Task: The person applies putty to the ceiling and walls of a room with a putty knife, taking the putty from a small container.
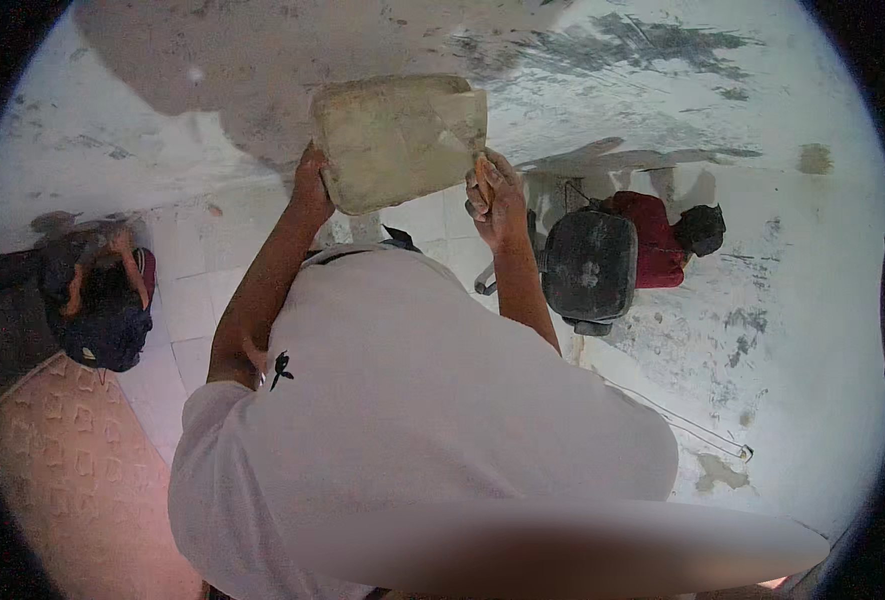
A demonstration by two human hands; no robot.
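My left hand [312, 185] grips the lower left edge of a beige, rectangular tray [387, 145] with rounded corners. Pale smears of a putty-like material coat the tray. At its right edge, my right hand [503, 200] is closed around the orange-brown handle of what looks like a putty knife [485, 180]. Its blade blends into the tray's colour and is hard to make out. Both arms reach forward, and the tray is close to a patchy wall [622, 75], grey-brown on the left and whitish with dark scuffs on the right.
A black chair [589, 265] stands right of my body, with a person in dark red [657, 240] beside it. Someone in dark clothes [102, 300] is at the far left. Pale floor tiles [194, 305] and a pinkish textured surface [77, 450] lie left. A thin cable [682, 425] is at right.
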